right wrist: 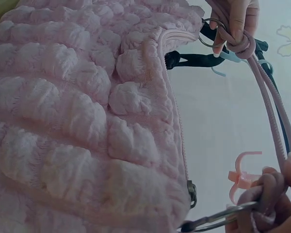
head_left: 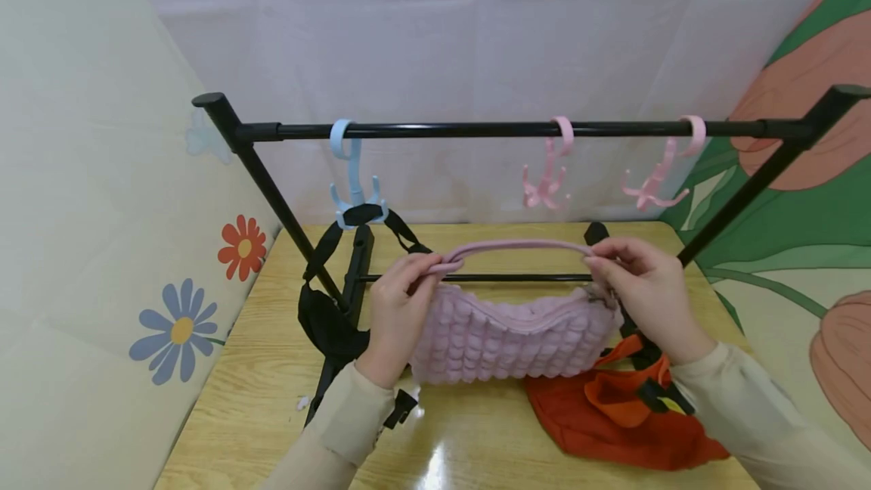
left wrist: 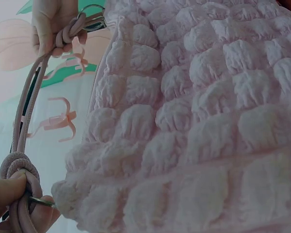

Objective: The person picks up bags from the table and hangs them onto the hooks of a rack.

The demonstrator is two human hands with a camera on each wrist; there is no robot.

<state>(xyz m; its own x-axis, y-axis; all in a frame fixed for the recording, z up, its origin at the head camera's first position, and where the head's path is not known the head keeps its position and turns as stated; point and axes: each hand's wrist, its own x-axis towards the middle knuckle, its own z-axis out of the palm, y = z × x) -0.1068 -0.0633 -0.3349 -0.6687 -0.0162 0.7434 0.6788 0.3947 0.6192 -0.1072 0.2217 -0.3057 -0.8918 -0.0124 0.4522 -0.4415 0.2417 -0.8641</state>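
Note:
A pink puffy quilted handbag hangs in front of the black rack, held up by its cord strap. My left hand pinches the strap's left end, where the left wrist view shows a knot. At the other end, my right hand grips the strap by its right knot, close to a metal ring. Between the hands the strap arches upward. The zipper runs along the bag's top edge, with a dark pull near the right end.
Along the rack's top bar hang a blue hook and two pink hooks. A black bag dangles by its strap from the blue one. An orange-red bag lies on the wooden table, partly behind my right arm.

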